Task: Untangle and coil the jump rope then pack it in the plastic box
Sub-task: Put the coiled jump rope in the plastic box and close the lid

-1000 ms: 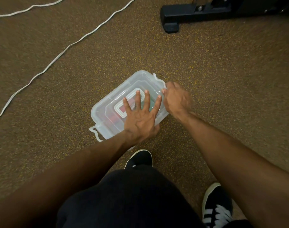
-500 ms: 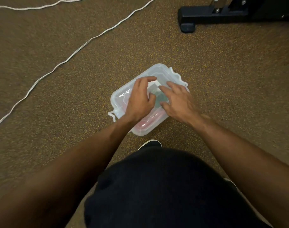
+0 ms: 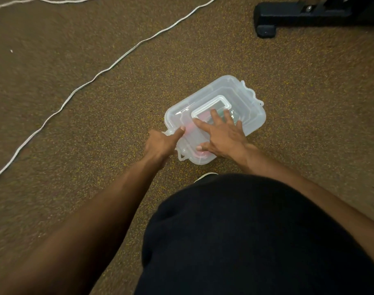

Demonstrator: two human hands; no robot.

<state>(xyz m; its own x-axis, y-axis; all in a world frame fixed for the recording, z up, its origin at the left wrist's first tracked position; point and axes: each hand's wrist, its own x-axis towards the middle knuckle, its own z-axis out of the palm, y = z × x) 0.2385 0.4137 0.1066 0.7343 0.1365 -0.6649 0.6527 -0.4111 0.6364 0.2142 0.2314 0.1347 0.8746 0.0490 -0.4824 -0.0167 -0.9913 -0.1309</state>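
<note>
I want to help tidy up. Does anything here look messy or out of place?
Yes. A white cord trails loose and wavy across the carpet, not coiled. The plastic box looks fine: lid on, left hand gripping its end, right hand flat on top.

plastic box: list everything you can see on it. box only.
The plastic box is translucent, whitish and rectangular with rounded corners. It lies diagonally on the brown carpet. Its lid is on, with a raised rectangular frame at the centre, and a far clip and a near clip at the short ends. Pink-red and green show faintly through the lid, but the contents cannot be made out. The right hand presses flat on the lid, fingers spread. The left hand grips the near clip's end, thumb on the lid's edge.
</note>
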